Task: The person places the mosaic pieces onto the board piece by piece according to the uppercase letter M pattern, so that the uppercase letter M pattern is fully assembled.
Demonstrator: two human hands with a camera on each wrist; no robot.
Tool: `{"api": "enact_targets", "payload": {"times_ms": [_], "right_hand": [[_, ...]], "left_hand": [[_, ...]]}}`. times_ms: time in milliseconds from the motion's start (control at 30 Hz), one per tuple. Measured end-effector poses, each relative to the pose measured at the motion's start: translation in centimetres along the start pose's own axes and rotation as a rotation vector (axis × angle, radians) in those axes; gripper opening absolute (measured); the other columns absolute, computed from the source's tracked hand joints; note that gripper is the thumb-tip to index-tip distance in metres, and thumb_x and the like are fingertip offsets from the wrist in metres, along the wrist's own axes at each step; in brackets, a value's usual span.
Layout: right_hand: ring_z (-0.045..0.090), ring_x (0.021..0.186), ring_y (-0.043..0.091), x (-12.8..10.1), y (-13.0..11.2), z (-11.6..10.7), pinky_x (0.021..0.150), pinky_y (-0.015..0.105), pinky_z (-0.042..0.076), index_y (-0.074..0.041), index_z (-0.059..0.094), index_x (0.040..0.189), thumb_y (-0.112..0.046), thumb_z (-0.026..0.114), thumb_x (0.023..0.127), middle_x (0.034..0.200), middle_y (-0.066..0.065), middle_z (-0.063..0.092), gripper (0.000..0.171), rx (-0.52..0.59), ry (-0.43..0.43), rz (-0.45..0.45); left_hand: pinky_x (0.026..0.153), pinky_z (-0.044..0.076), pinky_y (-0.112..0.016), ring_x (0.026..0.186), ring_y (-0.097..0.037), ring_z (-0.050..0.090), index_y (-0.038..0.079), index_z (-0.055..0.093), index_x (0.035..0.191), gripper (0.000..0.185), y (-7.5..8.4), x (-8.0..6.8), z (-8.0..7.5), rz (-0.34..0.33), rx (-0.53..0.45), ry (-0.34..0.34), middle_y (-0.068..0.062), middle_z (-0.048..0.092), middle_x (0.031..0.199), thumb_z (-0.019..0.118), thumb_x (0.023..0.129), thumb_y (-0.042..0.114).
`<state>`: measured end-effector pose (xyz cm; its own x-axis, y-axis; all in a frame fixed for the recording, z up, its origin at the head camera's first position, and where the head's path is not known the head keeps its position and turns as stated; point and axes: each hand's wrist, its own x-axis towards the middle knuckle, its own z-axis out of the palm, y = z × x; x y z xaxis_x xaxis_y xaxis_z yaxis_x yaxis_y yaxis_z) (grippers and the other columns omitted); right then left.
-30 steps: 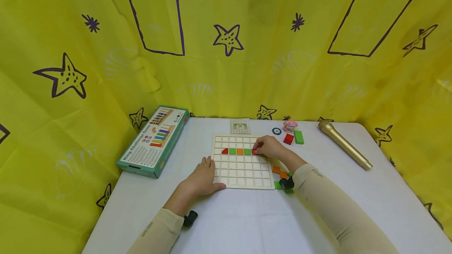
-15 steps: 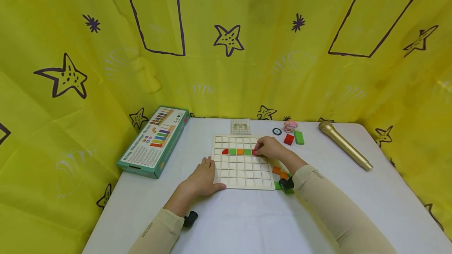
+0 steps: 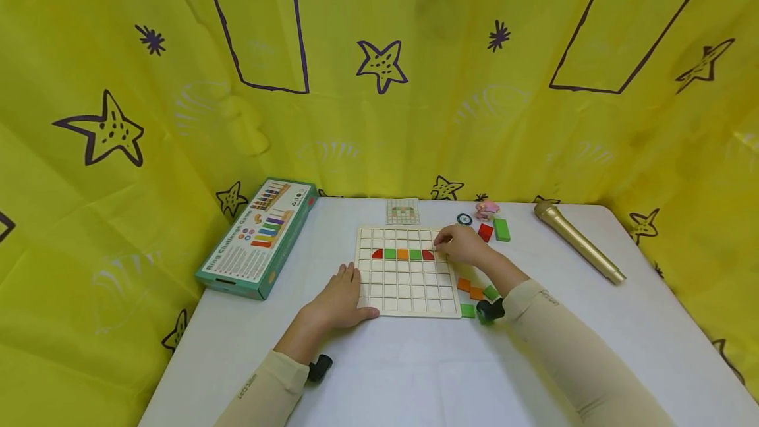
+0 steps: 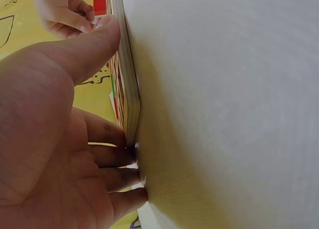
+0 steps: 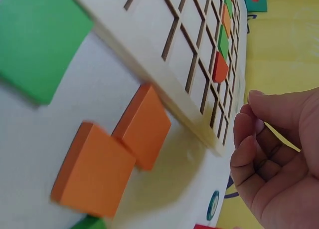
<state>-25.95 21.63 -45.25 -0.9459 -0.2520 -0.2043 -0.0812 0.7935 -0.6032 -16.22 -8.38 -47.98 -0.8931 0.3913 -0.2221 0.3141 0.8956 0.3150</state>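
head view: red quarter-circle piece point(image 3: 428, 255) lies just beside right fingers point(image 3: 441, 240).

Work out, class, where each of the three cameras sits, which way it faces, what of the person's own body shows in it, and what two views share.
Head: worn high, looking forward and down at the table; both sleeved arms, left hand and right hand show.
Left wrist: low beside the left hand, looking along the board edge; thumb and fingers fill it.
Right wrist: low by the table, looking across orange blocks to the board; curled fingers show.
Shared: all see the board; head and right wrist share the red piece.
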Motion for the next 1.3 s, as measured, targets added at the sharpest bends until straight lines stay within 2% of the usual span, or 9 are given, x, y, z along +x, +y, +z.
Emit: {"api": "enact_targets", "payload": {"times_ms": [500,767,1100,1300], "right_hand": [[0.057,0.083,0.023,-3.3,2.6,-1.6,0.072,0.030,0.052,-0.004,0.073,0.102,-0.011,0.069,0.095,0.091,0.006,0.066,0.011,0.022,0.018,-0.009],[0.055,0.085,0.023,-5.0,3.9,-1.7,0.074,0.032,0.051,-0.006,0.074,0.102,-0.013,0.071,0.094,0.092,0.004,0.065,0.011,0.028,0.005,0.015],[0.054,0.083,0.022,-7.1,5.6,-1.6,0.069,0.032,0.048,-0.007,0.074,0.101,-0.015,0.071,0.094,0.091,0.004,0.064,0.011,0.041,0.006,0.049],[0.054,0.079,0.021,-8.1,6.5,-1.8,0.067,0.032,0.048,-0.005,0.074,0.100,-0.013,0.072,0.093,0.089,0.003,0.064,0.011,0.040,0.019,0.027]], "left_hand": [[0.120,0.023,-0.050,0.150,-0.044,0.017,-0.014,0.028,0.151,0.104,0.1,0.0,-0.1,-0.008,-0.013,-0.006,-0.030,0.022,0.160,0.070,0.088,0.057],[0.119,0.023,-0.050,0.149,-0.044,0.017,-0.014,0.028,0.151,0.104,0.0,0.0,0.0,0.000,-0.014,-0.003,-0.030,0.022,0.160,0.070,0.089,0.057],[0.119,0.023,-0.050,0.149,-0.045,0.018,-0.015,0.028,0.151,0.104,0.1,0.1,0.0,0.005,-0.004,-0.001,-0.031,0.023,0.159,0.070,0.089,0.057],[0.119,0.024,-0.050,0.149,-0.045,0.018,-0.015,0.028,0.151,0.104,0.2,-0.1,-0.2,0.003,-0.009,-0.003,-0.032,0.022,0.159,0.070,0.089,0.056]]}}
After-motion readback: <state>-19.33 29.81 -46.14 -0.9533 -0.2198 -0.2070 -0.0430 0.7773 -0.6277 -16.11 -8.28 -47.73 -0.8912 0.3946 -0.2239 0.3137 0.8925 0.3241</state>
